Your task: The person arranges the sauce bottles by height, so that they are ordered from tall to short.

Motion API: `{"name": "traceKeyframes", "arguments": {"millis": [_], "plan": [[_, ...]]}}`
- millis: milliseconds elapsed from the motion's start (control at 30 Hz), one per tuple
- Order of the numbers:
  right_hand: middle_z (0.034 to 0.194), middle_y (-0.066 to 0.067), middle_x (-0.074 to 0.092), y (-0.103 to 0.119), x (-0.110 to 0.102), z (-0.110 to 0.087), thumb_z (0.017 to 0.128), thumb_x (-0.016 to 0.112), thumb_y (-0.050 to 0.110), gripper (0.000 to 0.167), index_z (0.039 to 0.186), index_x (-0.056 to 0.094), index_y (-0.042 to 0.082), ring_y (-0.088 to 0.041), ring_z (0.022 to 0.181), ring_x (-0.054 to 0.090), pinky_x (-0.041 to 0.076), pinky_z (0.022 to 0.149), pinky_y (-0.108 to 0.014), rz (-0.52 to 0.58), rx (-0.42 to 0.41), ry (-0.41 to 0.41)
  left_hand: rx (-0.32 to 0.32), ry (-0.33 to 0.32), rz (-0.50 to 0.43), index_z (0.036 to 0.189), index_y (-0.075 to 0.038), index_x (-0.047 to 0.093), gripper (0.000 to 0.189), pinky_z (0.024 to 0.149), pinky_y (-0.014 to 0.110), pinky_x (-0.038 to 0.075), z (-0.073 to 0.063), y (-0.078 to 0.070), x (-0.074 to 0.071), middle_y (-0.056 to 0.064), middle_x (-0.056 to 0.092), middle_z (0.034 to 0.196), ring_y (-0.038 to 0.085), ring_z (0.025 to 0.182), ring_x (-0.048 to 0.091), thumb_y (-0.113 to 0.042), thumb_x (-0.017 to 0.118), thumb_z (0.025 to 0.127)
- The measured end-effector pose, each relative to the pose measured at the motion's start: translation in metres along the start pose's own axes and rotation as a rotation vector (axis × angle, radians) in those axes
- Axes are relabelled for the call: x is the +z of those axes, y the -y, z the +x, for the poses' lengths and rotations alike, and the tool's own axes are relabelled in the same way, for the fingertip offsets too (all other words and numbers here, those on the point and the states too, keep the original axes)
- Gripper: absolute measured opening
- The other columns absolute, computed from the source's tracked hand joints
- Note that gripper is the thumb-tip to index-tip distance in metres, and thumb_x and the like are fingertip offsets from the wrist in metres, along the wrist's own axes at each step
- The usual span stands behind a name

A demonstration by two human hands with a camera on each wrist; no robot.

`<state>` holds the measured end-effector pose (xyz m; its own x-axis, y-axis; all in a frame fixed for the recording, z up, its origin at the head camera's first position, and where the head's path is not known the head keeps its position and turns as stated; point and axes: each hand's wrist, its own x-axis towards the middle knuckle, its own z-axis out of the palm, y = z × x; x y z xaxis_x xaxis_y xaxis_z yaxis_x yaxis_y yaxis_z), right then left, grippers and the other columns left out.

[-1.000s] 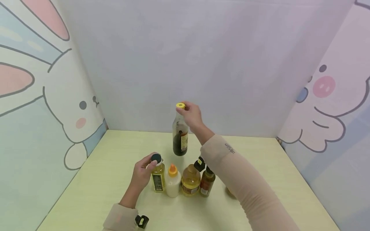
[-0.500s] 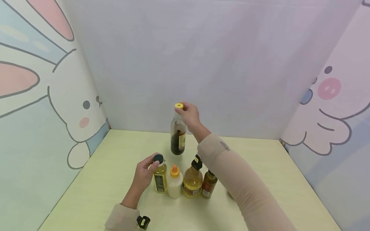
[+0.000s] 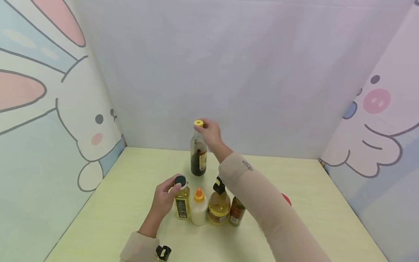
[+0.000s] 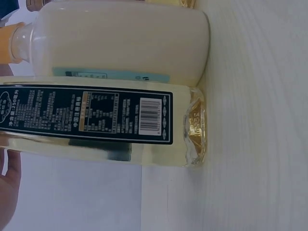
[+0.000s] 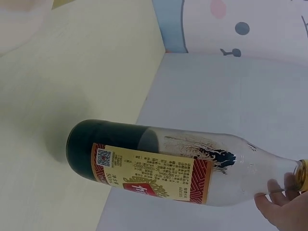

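My right hand holds a tall glass bottle of dark sauce by its neck, just below the yellow cap. The bottle hangs nearly upright toward the back of the table; in the right wrist view its dark liquid fills the lower part and a red and cream label faces the camera. My left hand grips a squarish bottle of yellow oil at its dark cap. That oil bottle stands on the table, its dark label plain in the left wrist view.
Beside the oil bottle stand a white squeeze bottle with an orange tip, a round-bodied bottle of yellow liquid and a small brownish bottle, all in a row. A red edge shows behind my right sleeve. Printed walls enclose the table.
My right hand has carried the dark sauce bottle a little to the left. The left hand stays on the oil bottle. A red edge has come out from behind the right sleeve.
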<state>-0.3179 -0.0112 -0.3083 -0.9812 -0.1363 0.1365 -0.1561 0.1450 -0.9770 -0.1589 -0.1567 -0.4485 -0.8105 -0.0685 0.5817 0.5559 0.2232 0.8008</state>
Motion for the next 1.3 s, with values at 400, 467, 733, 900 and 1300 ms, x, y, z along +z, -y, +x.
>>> {"name": "traceKeyframes", "arguments": {"millis": [400,467,733,900,1300], "plan": [[0.120,-0.010,0.065,-0.010,0.017,0.004,0.093,0.069,0.011,0.034,0.125,0.064,0.003,-0.021,0.109,0.059,0.049,0.092,-0.029,-0.019,-0.034,0.024,0.041,0.001,-0.028,0.112,0.011,0.065,0.025,0.092,0.017,0.044,0.000,-0.002,-0.001,-0.003,0.070,0.097,0.005,0.099,0.062,0.010,0.055,0.089],[0.120,-0.009,0.065,-0.013,0.019,0.005,0.093,0.069,0.012,0.034,0.125,0.064,0.004,-0.021,0.109,0.059,0.049,0.092,-0.029,-0.031,-0.031,0.022,0.047,-0.003,-0.029,0.113,0.011,0.065,0.025,0.092,0.017,0.044,0.000,-0.001,0.000,-0.001,0.071,0.098,0.006,0.099,0.062,0.009,0.055,0.089],[0.119,-0.009,0.064,-0.020,0.023,0.009,0.093,0.069,0.012,0.033,0.125,0.064,0.004,-0.021,0.108,0.059,0.049,0.091,-0.030,-0.030,-0.017,0.028,0.009,-0.012,-0.010,0.110,0.012,0.065,0.026,0.092,0.016,0.043,0.000,-0.001,0.002,-0.009,0.069,0.096,0.002,0.099,0.061,0.014,0.054,0.086],[0.120,-0.009,0.064,-0.021,0.025,0.011,0.093,0.068,0.011,0.033,0.125,0.065,0.004,-0.021,0.110,0.058,0.049,0.091,-0.028,-0.032,-0.027,0.016,0.031,-0.013,-0.011,0.106,0.015,0.064,0.023,0.091,0.015,0.044,0.003,-0.024,0.002,-0.011,0.068,0.094,0.001,0.097,0.060,0.016,0.053,0.086],[0.120,-0.009,0.064,-0.028,0.029,0.012,0.093,0.068,0.010,0.035,0.126,0.063,0.003,-0.021,0.110,0.058,0.049,0.091,-0.030,-0.017,-0.034,0.008,0.031,-0.009,-0.010,0.110,0.013,0.064,0.023,0.091,0.014,0.043,-0.001,-0.001,0.000,-0.007,0.070,0.094,0.004,0.097,0.062,0.012,0.054,0.089]]}}
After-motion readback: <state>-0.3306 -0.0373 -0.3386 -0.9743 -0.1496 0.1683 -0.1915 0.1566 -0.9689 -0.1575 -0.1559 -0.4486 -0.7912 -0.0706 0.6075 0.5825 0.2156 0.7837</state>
